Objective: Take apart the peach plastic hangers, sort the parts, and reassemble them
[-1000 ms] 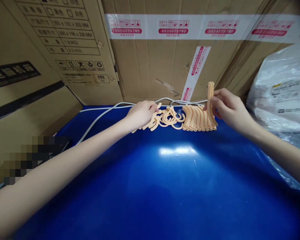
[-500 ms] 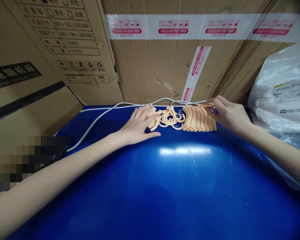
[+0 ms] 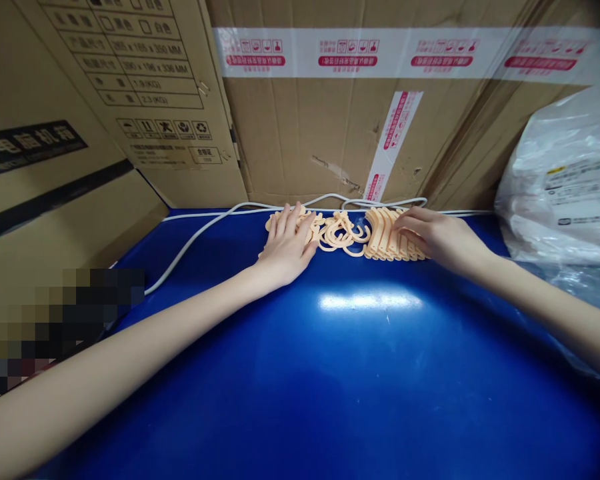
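Note:
Fingers stretched out, my left hand (image 3: 286, 252) lies over the left-hand pile of small cream plastic parts (image 3: 300, 215) and covers many of them. Beside that pile sits a tangle of cream plastic hanger hooks (image 3: 341, 233), curved and overlapping. To its right, flat cream hanger arms (image 3: 379, 233) stand packed side by side in a row, slightly tilted. My right hand (image 3: 437, 235) rests on the right half of this row, palm down, fingers bent over the arms; I see no part gripped in it. Its fingertips partly hide the arms below.
A blue tabletop (image 3: 330, 387) stretches toward me. Behind the parts runs a white cable (image 3: 195, 237). Cardboard boxes (image 3: 300, 140) wall in the back and left. At the right stands a clear plastic-wrapped package (image 3: 560, 180).
My right hand has moved left and down onto the row; the cream part pinched in it before no longer shows there. My left hand has shifted slightly, uncovering parts at the pile's left side.

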